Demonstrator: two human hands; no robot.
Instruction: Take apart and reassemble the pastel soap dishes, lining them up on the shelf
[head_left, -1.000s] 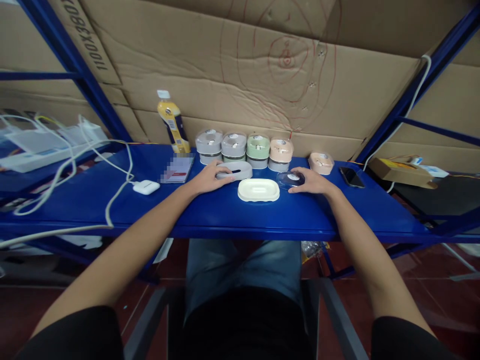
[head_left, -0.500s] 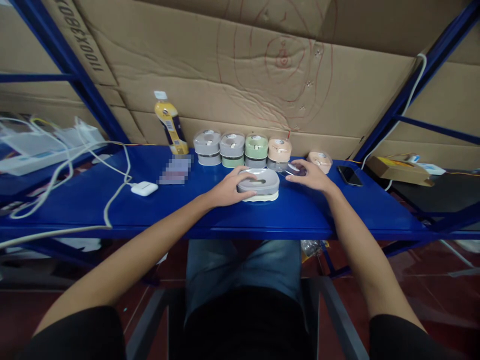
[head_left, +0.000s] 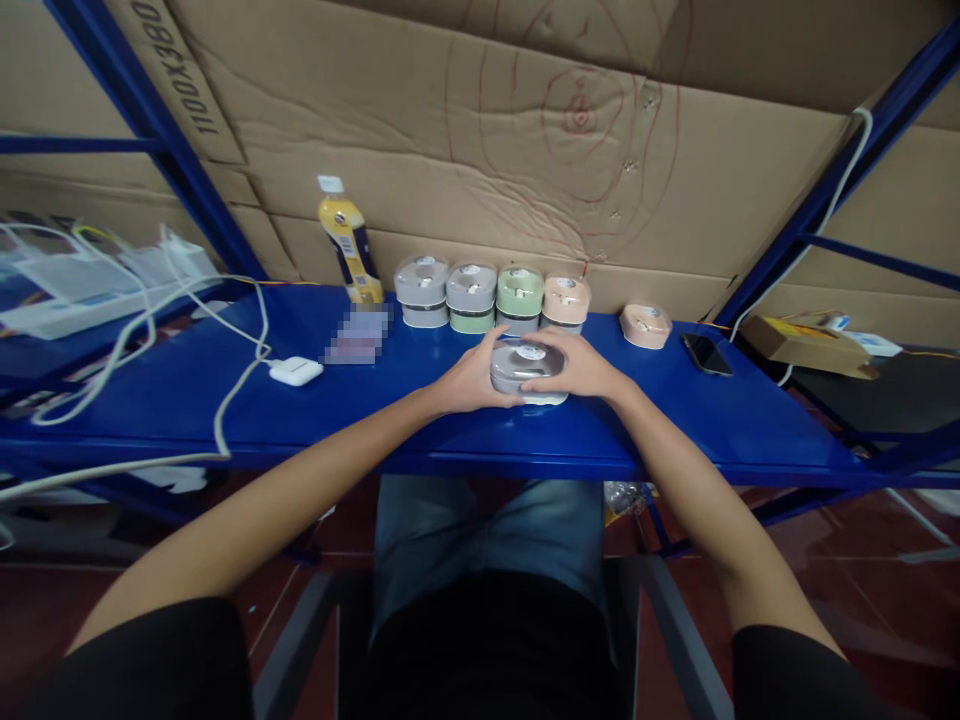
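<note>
In front of me on the blue table sits a rounded grey plastic box point(head_left: 507, 381) with a white base. A clear lid point(head_left: 531, 354) with a round label lies over its top. My left hand point(head_left: 474, 378) is wrapped around the box's left side, thumb at the front. From the right, my right hand point(head_left: 583, 366) grips the lid's edge, fingers behind and thumb in front. Whether the lid is fully seated cannot be told. Just behind stand similar boxes in stacks of two, including a green one point(head_left: 520, 292) and a peach one point(head_left: 566, 298).
A single peach box point(head_left: 646, 327) and a phone point(head_left: 706, 354) lie to the right. Toward the left are a yellow drink bottle point(head_left: 350, 245), a white earbud case point(head_left: 296, 371) and a loose white cable point(head_left: 221, 415). A cardboard wall point(head_left: 375, 120) backs the table.
My right hand has brought the clear lid leftward onto the grey box. My left hand has stayed at the box's left side. The view has shifted slightly.
</note>
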